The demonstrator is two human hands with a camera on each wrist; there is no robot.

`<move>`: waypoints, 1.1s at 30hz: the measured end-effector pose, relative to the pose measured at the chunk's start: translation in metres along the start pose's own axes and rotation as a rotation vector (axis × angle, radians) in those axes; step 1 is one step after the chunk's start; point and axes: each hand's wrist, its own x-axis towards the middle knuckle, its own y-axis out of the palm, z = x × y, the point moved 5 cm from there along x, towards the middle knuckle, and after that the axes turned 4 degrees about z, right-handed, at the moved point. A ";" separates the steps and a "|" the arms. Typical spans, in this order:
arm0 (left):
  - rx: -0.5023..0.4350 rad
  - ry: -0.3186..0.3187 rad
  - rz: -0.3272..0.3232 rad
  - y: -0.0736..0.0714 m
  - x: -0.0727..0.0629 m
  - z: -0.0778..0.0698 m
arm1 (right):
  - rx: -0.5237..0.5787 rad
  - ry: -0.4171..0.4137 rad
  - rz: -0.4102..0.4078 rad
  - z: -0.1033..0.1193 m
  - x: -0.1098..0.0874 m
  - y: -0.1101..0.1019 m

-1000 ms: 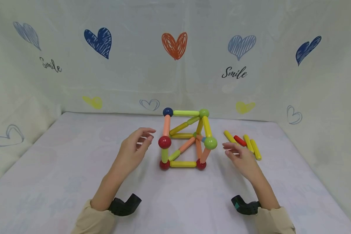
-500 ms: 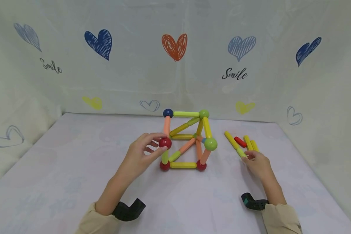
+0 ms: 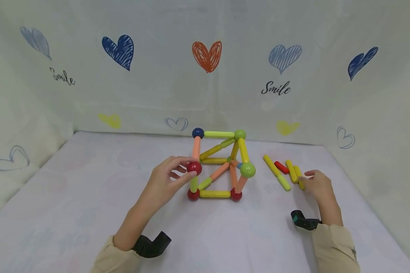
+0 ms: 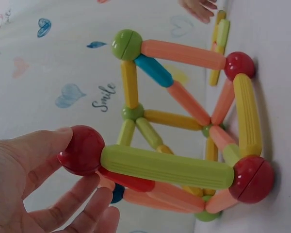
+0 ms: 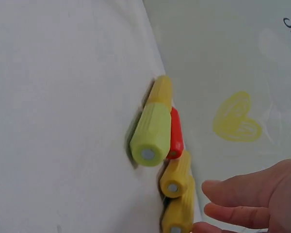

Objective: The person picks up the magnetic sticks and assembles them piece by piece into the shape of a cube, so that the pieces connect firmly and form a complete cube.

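Observation:
A box-shaped frame of coloured rods and balls stands mid-table. My left hand (image 3: 166,178) pinches the red ball (image 4: 85,149) at its upper near-left corner. A light green rod (image 4: 167,166) runs down from that ball to another red ball (image 4: 252,179) on the table. On the right, my right hand (image 3: 321,185) is beside a yellow rod (image 3: 298,177), with fingertips at or close to its near end. In the right wrist view the thumb and forefinger have nothing between them. Another yellow rod (image 3: 291,171) lies against that one.
A short red rod (image 3: 281,167) lies left of the yellow pair. Farther left, a yellow rod (image 3: 271,164) joins end to end with a light green rod (image 3: 283,182). A green ball (image 3: 248,170) marks the frame's upper near-right corner. A white cloth hangs behind the table.
My left hand has moved right from beside the frame and taken hold of the red ball. My right hand has gone right, past the light green rod's end, to the rightmost yellow rod.

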 end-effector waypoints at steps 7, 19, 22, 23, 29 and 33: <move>-0.013 -0.028 0.008 0.000 0.001 0.001 | -0.034 -0.054 0.057 -0.009 0.010 0.005; -0.027 -0.027 0.006 0.001 0.001 0.000 | 0.125 -0.166 -0.113 -0.047 0.069 0.005; -0.022 -0.028 0.005 0.001 0.001 0.000 | 0.198 -0.262 -0.166 -0.007 0.033 -0.012; -0.019 -0.031 0.006 0.001 0.001 0.000 | 0.217 -0.298 -0.178 0.013 0.012 -0.017; -0.021 -0.036 0.010 -0.001 0.001 -0.001 | 0.286 -0.665 -0.298 0.114 -0.099 -0.023; -0.028 -0.047 0.018 0.000 0.001 -0.001 | 0.263 -0.932 -0.385 0.145 -0.130 -0.005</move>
